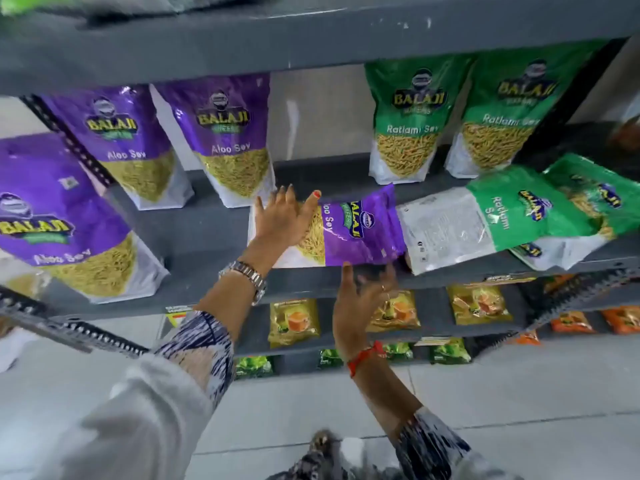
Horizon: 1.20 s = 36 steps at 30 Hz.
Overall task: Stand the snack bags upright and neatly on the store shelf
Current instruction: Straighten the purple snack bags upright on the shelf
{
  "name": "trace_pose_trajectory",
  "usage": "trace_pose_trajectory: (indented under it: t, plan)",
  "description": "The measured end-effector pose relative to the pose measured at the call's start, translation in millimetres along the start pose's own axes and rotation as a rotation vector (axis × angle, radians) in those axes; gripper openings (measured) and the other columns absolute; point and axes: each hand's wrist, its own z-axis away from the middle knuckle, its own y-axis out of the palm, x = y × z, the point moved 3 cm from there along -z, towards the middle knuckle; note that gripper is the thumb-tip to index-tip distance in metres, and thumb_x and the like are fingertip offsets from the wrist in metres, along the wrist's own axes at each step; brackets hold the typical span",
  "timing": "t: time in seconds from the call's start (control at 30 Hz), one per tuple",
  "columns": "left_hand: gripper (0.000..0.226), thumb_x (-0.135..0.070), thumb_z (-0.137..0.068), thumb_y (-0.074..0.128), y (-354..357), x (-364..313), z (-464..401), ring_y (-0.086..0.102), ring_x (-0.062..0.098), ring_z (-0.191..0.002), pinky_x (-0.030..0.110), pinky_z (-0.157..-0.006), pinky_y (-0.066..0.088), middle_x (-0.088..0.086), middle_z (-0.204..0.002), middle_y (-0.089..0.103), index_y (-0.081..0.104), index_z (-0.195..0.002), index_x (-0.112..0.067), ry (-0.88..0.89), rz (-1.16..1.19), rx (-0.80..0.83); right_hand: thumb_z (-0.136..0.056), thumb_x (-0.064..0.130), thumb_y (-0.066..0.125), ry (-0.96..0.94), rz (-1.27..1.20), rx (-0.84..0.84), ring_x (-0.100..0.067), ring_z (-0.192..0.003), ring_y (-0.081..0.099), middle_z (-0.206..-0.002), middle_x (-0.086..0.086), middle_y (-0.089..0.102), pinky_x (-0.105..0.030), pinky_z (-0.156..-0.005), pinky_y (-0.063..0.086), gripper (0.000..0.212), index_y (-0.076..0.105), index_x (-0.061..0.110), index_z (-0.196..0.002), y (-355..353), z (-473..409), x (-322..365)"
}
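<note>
A purple Aloo Sev bag (356, 230) lies flat on the grey shelf (207, 244). My left hand (282, 220) rests spread on its lower end, fingers apart. My right hand (360, 299) hovers open just below the shelf's front edge, under that bag. Three purple Aloo Sev bags stand upright: one front left (65, 216) and two further back (131, 140) (232, 133). Two green Ratlami Sev bags (408, 116) (505, 109) stand at the back right. More green bags (495, 216) (588, 199) lie flat in a pile at the right.
The shelf above (311, 39) overhangs close to the standing bags. A perforated metal upright (69, 140) crosses at the left. Lower shelves hold yellow (294, 322), green (254, 367) and orange (571, 322) packets. Tiled floor (485, 393) lies below.
</note>
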Motion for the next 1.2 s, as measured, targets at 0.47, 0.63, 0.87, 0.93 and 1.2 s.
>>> trace_pose_trajectory:
  t: [0.47,0.63,0.87,0.93,1.2]
  plan:
    - [0.039,-0.026,-0.089,0.054,-3,-9,-73,0.061,0.036,-0.100,0.032,-0.077,0.043,0.025,-0.118,0.062,0.059,-0.111,0.006,-0.077,0.542,0.317,-0.093,0.013,0.051,0.546,-0.331,0.013,-0.038,-0.118,0.055,-0.130,-0.025,0.051,-0.041,-0.095,0.050,0.040,0.039,-0.001,-0.129,38,-20,-18]
    - [0.027,-0.023,-0.084,0.062,-9,1,-58,0.055,0.024,-0.085,0.033,-0.079,0.045,0.012,-0.091,0.060,0.061,-0.102,-0.004,-0.138,0.740,0.255,-0.092,0.011,0.055,0.511,-0.280,0.083,-0.034,-0.107,0.063,-0.116,-0.025,0.061,-0.036,-0.083,0.053,0.019,0.052,0.004,-0.110,21,-27,-11]
    - [0.007,-0.004,-0.080,0.062,-1,47,4,0.055,0.009,-0.038,0.028,-0.059,0.048,-0.003,-0.039,0.061,0.062,-0.073,-0.007,-0.294,1.225,0.025,-0.086,0.015,0.063,0.329,-0.292,0.135,-0.007,-0.055,0.063,-0.060,0.003,0.065,-0.020,-0.048,0.055,0.012,0.057,0.015,-0.075,-9,-25,12]
    - [0.019,-0.003,-0.082,0.059,-6,42,32,0.053,0.008,-0.042,0.022,-0.058,0.047,-0.004,-0.043,0.061,0.063,-0.064,-0.010,-0.305,1.296,-0.052,-0.087,0.017,0.063,0.288,-0.273,0.125,-0.008,-0.061,0.059,-0.063,0.004,0.064,-0.017,-0.046,0.052,0.015,0.059,0.019,-0.072,-19,-25,25]
    - [0.014,-0.005,-0.088,0.052,-24,7,114,0.061,-0.001,-0.052,0.010,-0.049,0.048,-0.016,-0.050,0.068,0.063,-0.082,-0.011,-0.207,1.525,-0.225,-0.088,0.021,0.060,-0.014,-0.246,0.296,-0.010,-0.064,0.059,-0.065,0.006,0.067,-0.023,-0.061,0.051,0.018,0.063,0.018,-0.071,-61,-17,96]
